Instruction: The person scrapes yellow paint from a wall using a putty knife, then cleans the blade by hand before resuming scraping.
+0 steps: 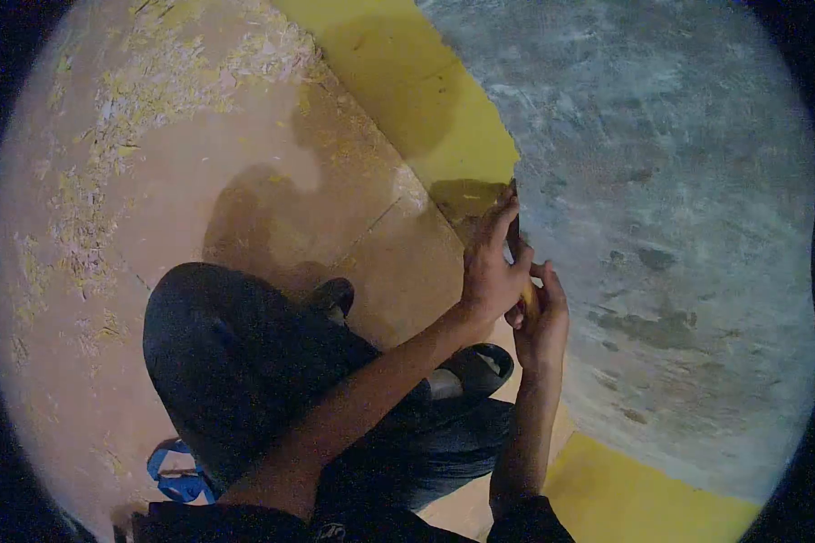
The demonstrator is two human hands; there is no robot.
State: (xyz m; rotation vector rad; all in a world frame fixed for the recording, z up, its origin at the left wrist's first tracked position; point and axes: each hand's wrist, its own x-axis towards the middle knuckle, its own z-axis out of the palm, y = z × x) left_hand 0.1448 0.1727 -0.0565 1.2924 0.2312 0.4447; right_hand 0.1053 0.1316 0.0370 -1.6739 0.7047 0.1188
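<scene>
At the torn edge between the yellow surface (407, 86) and the mottled grey surface (661, 208), both my hands meet around a slim tool. Its orange-yellow handle (529, 299) shows between my palms, and a dark narrow part points up along the edge. My right hand (550, 317) is closed round the handle. My left hand (493, 271) lies just left of it, its fingers pressed along the dark part, fingertips against the yellow border. The tool's tip is hidden by my fingers.
Yellow shavings (95, 181) litter the tan floor (190, 181) at the left. My bent legs (235, 353) and dark sandals (480, 369) are below my hands. A blue looped object (183, 487) lies at lower left. Another yellow area (638, 498) shows at lower right.
</scene>
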